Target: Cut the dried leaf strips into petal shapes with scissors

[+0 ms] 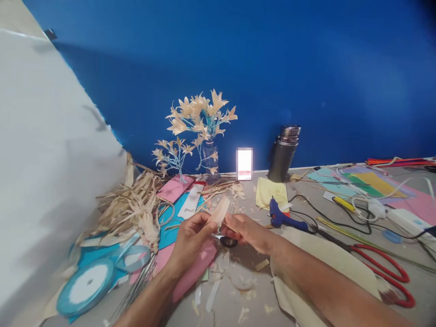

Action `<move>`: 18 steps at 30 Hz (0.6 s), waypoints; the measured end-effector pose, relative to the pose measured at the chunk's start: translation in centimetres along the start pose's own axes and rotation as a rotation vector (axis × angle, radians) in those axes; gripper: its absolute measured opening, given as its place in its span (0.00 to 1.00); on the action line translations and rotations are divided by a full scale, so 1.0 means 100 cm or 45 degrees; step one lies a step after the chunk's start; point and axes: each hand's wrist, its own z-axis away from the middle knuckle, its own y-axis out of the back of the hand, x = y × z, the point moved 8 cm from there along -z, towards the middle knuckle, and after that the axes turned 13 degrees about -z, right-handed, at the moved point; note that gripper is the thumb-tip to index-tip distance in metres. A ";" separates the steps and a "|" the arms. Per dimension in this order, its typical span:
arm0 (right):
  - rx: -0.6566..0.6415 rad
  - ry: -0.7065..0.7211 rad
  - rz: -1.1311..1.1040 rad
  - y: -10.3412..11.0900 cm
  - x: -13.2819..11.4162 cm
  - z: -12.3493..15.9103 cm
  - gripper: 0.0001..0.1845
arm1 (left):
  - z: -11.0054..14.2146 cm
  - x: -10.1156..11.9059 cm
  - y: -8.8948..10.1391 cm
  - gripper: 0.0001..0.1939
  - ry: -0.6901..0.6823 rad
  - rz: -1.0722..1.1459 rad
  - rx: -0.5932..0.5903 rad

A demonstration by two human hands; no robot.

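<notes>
A pale, flat piece of corn husk (220,210) stands upright between my two hands over the table's middle. The thumb and fingers of my left hand (195,231) pinch its lower left side. My right hand (245,229) is closed at its lower right edge, thumb on top, with the fingertips partly hidden. Just beneath the fingers show the dark handle loops of small scissors (228,241); whether a finger touches them is unclear. Behind my hands, husk flowers (200,113) on blue stems stand in a clear bottle (211,159), with a smaller bunch (173,156) beside it.
Dried husks (136,204), a blue ribbon spool (86,284) and wires (136,284) lie left. On the right are a glue gun (288,220), red-handled scissors (384,268), cords and a large pale husk-coloured sheet (299,272). A dark flask (284,154) stands near the blue wall.
</notes>
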 end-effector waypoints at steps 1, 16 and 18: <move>-0.001 0.053 0.054 -0.005 -0.003 0.002 0.35 | 0.000 -0.001 -0.003 0.14 -0.011 -0.047 -0.029; -0.004 0.021 -0.263 0.026 -0.021 0.000 0.33 | -0.001 0.001 -0.012 0.14 -0.008 -0.019 -0.276; 0.068 0.060 -0.455 0.054 -0.036 -0.001 0.33 | -0.002 -0.002 -0.009 0.15 0.031 0.037 -0.272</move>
